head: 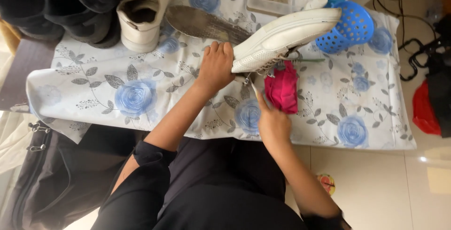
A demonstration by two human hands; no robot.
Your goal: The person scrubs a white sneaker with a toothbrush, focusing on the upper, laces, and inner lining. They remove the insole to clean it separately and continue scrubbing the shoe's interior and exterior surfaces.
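Bare right hand (274,125) pinches a thin white shoelace end (252,86) beside the crumpled pink cloth (282,91); a tug could snag it. Left hand (215,68) clenches the heel of the white perforated sneaker (282,37), raised off the floral-covered table (117,86); loosening would drop it against the blue plastic basket (347,29).

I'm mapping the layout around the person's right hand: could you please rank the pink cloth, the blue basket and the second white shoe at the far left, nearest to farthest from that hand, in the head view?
From the right hand:
1. Pink cloth, just beyond the fingers.
2. Blue basket, farther off, up and right.
3. Second white shoe, farthest, top left by the dark shoes.
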